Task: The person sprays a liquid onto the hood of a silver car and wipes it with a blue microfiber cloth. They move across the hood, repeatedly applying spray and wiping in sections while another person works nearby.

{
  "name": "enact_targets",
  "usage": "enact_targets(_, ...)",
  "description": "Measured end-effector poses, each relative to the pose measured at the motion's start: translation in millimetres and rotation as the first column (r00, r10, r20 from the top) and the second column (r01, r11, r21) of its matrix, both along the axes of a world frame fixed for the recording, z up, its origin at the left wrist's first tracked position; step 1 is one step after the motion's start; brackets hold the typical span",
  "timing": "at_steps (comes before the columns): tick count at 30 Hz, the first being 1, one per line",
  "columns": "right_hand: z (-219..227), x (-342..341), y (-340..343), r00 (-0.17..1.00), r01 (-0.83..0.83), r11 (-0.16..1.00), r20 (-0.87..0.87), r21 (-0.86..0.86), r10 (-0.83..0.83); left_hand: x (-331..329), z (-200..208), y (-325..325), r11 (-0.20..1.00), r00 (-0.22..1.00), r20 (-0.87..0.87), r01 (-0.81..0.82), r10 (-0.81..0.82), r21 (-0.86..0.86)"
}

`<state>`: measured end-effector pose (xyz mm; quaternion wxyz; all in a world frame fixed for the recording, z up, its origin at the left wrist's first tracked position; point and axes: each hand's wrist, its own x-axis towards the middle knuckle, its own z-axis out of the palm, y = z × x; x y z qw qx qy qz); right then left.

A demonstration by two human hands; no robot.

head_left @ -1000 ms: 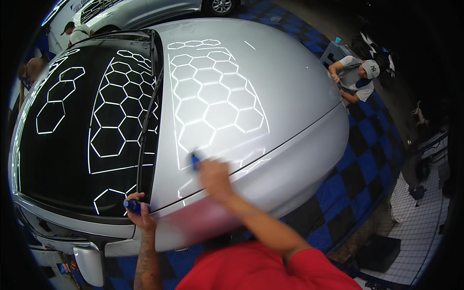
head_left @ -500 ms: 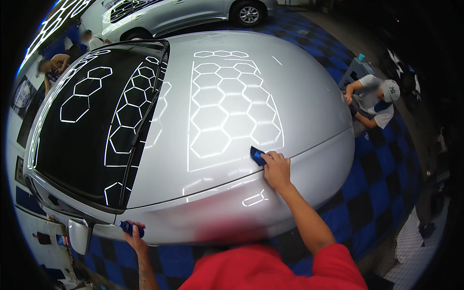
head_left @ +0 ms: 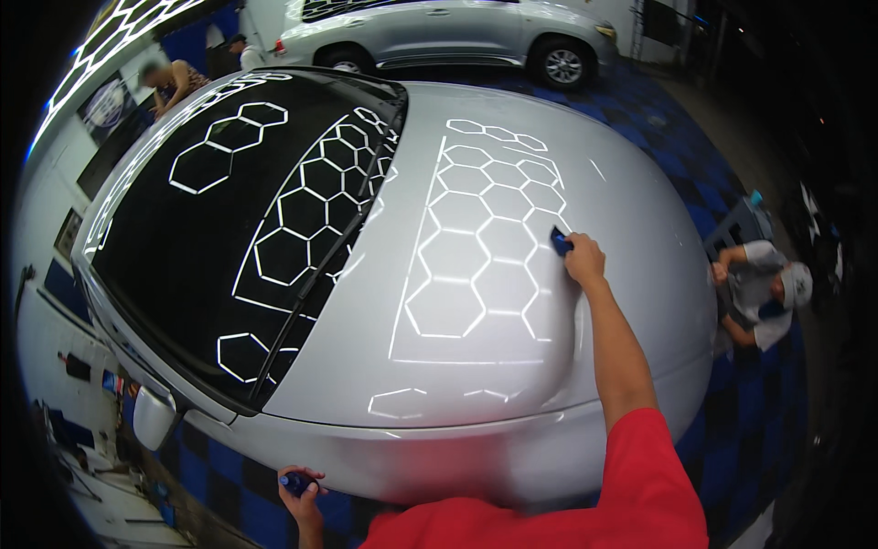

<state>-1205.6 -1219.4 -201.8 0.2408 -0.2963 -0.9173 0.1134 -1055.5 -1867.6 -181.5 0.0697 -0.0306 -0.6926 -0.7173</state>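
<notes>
Before me stretches the silver car's hood [head_left: 658, 284], with bright hexagon light reflections across it. My right hand [head_left: 586, 260], arm reaching far over the hood, pinches a small dark blue applicator pad [head_left: 560, 242] against the paint. The pad's underside is hidden. Low at the left, beside the fender, my left hand [head_left: 307, 506] is wrapped round a small dark blue bottle [head_left: 297, 483]. The bottle is held off the car's surface, tilted, with its lighter blue tip toward the left.
The dark windshield [head_left: 174, 302] with its wiper [head_left: 304, 297] lies left, above a side mirror [head_left: 154, 417]. At the right a co-worker [head_left: 766, 293] in a cap is close to the car's front. Another silver car [head_left: 439, 41] stands beyond; two people are far left.
My right hand has slid the applicator pad away from me, from near the hood's edge toward its middle. My head view has shifted, and my left hand still grips the bottle.
</notes>
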Motion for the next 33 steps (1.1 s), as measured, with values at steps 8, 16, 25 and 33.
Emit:
enact_targets(8, 25, 49, -82, 0.787, -0.572, -0.074, -0.521, -0.817, -0.329, -29, 35, 78, 0.963, 0.930, 0.249, 0.254, -0.269, 0.090)
enact_targets(16, 61, 160, -294, 0.892, -0.406, -0.874, -0.322, -0.266, -0.316, -85, 106, 162, 0.645, 0.778, -0.220, 0.289, -0.589, -0.707)
enact_targets(25, 85, 172, -344, 0.871, -0.479, -0.738, -0.366, -0.476, -0.329, -104, 159, 168, 0.424, 0.353, -0.447, -0.144, -0.822, -0.894)
enact_targets(33, 92, 151, -345, 0.861, -0.496, -0.769, -0.342, -0.403, -0.376, -138, 160, 175, 0.466, 0.377, -0.466, -0.099, -0.800, -0.879)
